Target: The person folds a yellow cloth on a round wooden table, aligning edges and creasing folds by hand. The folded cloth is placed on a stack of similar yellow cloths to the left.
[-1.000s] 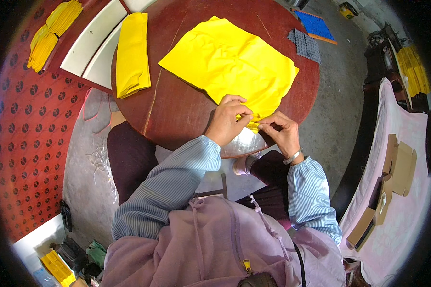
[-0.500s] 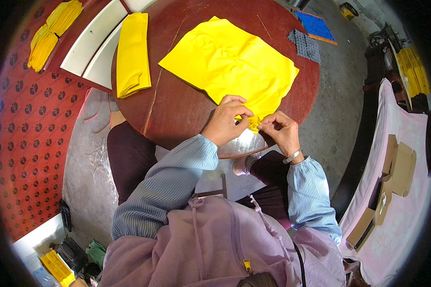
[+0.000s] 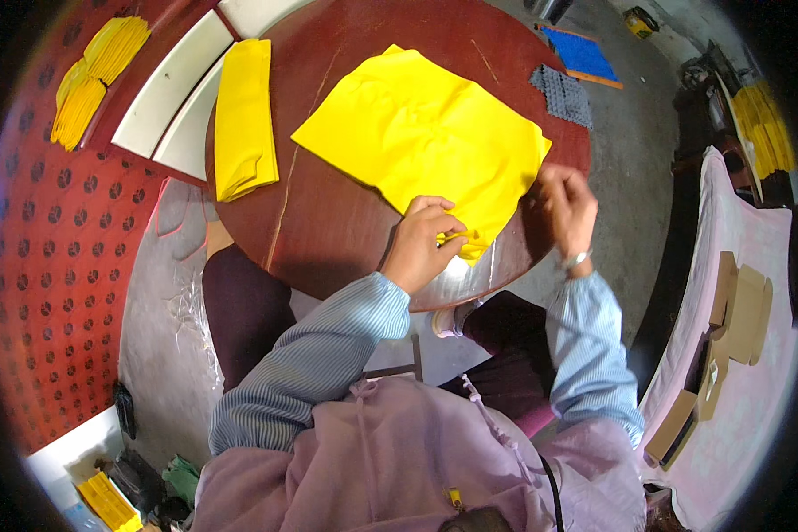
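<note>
A yellow cloth piece (image 3: 426,124), perhaps a flat bag, lies spread and slightly wrinkled on the round red-brown table (image 3: 328,239). My left hand (image 3: 423,241) pinches its near corner close to the table's front edge, where the cloth is bunched in small folds. Off the cloth's right corner, my right hand (image 3: 567,211) is raised with bent fingers. Motion smears those fingertips, so whether they touch the cloth cannot be made out. A folded yellow stack (image 3: 244,120) rests at the table's left side.
More yellow bundles (image 3: 102,71) lie at the far left by white panels (image 3: 173,84). A grey textured mat (image 3: 561,96) sits at the table's right rim, with a blue board (image 3: 585,55) beyond. Cardboard boxes (image 3: 740,315) stand on a pink-covered surface (image 3: 762,426) at right.
My right hand has left the bunched near corner and moved right and away from me to the cloth's right corner. The gathered folds have loosened somewhat, while my left hand stays there.
</note>
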`<action>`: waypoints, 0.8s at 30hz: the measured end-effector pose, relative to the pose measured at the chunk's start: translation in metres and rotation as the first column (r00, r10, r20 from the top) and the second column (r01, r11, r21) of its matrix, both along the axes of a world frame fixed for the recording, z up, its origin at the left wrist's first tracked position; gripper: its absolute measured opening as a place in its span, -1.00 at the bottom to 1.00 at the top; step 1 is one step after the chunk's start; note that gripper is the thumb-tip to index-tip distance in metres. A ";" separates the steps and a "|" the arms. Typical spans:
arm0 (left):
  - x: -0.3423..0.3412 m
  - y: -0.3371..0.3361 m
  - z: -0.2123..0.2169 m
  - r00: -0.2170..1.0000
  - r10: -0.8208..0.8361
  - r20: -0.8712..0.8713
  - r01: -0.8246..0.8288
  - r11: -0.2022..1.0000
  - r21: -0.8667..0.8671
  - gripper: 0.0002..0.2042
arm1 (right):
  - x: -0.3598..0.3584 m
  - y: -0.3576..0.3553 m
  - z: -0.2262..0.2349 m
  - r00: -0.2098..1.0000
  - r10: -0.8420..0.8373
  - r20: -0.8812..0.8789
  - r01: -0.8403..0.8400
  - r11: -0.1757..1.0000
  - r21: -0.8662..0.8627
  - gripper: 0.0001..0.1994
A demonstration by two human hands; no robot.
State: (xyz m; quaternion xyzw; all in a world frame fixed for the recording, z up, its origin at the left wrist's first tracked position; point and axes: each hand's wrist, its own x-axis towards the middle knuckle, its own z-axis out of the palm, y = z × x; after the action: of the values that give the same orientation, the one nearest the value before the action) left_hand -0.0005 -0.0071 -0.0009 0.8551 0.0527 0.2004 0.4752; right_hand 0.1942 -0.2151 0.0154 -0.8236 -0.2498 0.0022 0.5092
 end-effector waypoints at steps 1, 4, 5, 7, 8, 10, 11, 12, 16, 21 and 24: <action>0.000 0.000 0.001 1.000 -0.001 -0.016 0.001 1.000 0.007 -0.87 | 0.030 0.002 0.002 0.991 -0.085 0.104 0.091 0.994 -0.058 -0.77; -0.001 0.000 0.005 1.000 0.003 -0.028 -0.003 1.000 0.002 -0.88 | 0.115 0.012 0.000 0.871 -0.022 0.491 0.242 0.889 -0.388 -0.64; -0.001 0.000 0.005 0.999 -0.006 -0.033 0.006 1.000 0.004 -0.88 | 0.138 0.019 -0.006 0.831 0.004 0.557 0.311 0.826 -0.470 -0.62; -0.001 0.002 0.007 0.999 -0.016 -0.048 0.017 1.000 0.006 -0.88 | 0.164 0.026 -0.019 0.781 0.056 0.622 0.426 0.680 -0.596 -0.57; -0.001 0.002 0.007 0.997 -0.037 -0.068 0.036 0.999 -0.014 -0.87 | 0.171 0.028 -0.025 0.775 0.075 0.628 0.467 0.601 -0.648 -0.55; -0.001 0.003 0.007 0.998 -0.031 -0.045 0.031 0.999 -0.008 -0.88 | 0.178 0.030 -0.032 0.727 0.158 0.669 0.535 0.481 -0.695 -0.62; -0.002 0.002 0.007 0.999 -0.025 -0.037 0.025 1.000 -0.008 -0.88 | 0.180 0.029 -0.031 0.686 0.197 0.701 0.554 0.482 -0.678 -0.65; -0.002 0.001 0.007 0.999 -0.023 -0.044 0.022 1.000 -0.017 -0.88 | 0.183 0.026 -0.026 0.691 0.226 0.687 0.549 0.455 -0.702 -0.68; -0.002 0.002 0.005 0.999 -0.023 -0.035 0.024 1.000 0.009 -0.88 | 0.192 0.026 -0.001 0.777 0.180 0.603 0.506 0.392 -0.768 -0.77; -0.002 0.000 0.003 0.999 -0.005 -0.049 0.005 1.000 -0.003 -0.90 | 0.130 0.020 0.026 0.877 -0.044 0.479 0.307 0.818 -0.487 -0.77; -0.001 0.000 0.002 0.999 0.000 -0.032 0.000 1.000 -0.002 -0.90 | 0.027 -0.007 0.033 0.983 0.175 0.052 -0.154 0.948 -0.277 -0.86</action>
State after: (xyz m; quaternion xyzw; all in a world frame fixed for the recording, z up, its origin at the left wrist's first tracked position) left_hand -0.0012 -0.0075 0.0006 0.8578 0.0605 0.1869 0.4749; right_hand 0.2216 -0.2217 0.0486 -0.8615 -0.3342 0.0477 0.3794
